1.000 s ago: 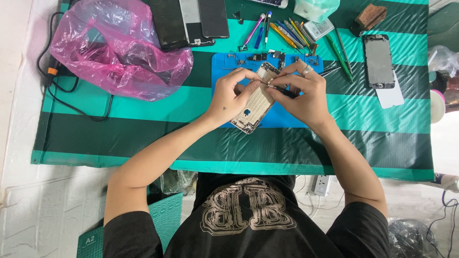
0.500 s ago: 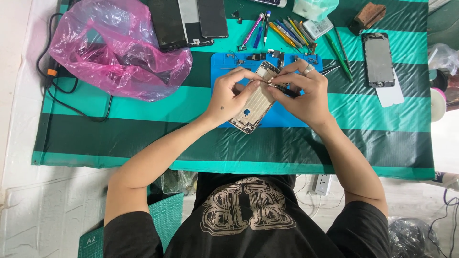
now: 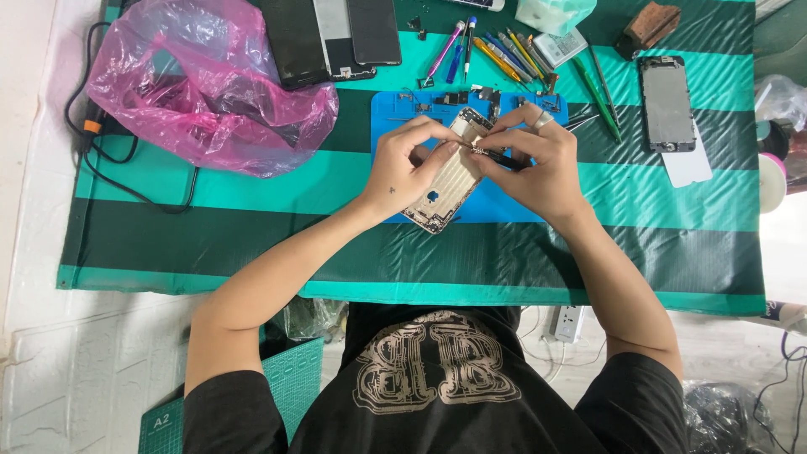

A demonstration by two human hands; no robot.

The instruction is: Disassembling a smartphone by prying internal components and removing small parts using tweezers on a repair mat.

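While the left hand (image 3: 408, 164) is gripping the opened phone shell (image 3: 450, 176) tilted over the blue mat (image 3: 391, 113), the right hand (image 3: 538, 164) is pinching a thin dark tool (image 3: 496, 155) against its upper end. A slip could be gouging the shell or flicking a small part off the mat, since the shell is resting only on fingers. A crumpled pink bag (image 3: 206, 84) is lying at the far left; a pale green packet (image 3: 551, 13) is sitting at the far edge.
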